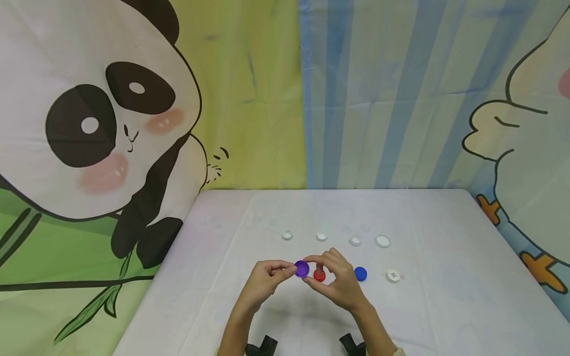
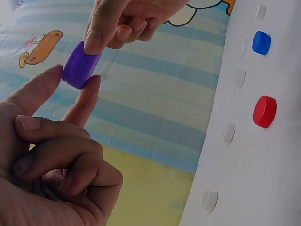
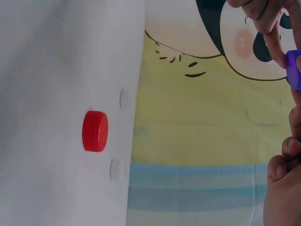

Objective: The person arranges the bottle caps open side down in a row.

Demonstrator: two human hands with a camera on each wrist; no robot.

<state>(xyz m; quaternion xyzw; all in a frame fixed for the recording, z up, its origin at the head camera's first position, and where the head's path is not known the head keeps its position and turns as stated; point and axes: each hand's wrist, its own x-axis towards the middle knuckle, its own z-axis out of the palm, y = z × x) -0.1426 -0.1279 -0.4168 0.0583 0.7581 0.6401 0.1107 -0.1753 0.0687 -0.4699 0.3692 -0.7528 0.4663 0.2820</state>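
Observation:
A purple bottle cap is held above the table between both hands, its hollow inside facing the head camera. My left hand pinches its left edge with thumb and index finger; the other fingers are curled in, as the left wrist view shows. From the right, my right hand pinches the opposite edge between thumb and index finger. In the head view a red cap shows through the gap between the right thumb and index finger; both wrist views show it lying on the table. A blue cap lies right of the right hand.
Behind the hands several white caps form a row, among them a left one and a larger right one. Another white cap lies right of the blue one. A white cloth covers the table; printed curtains hang behind.

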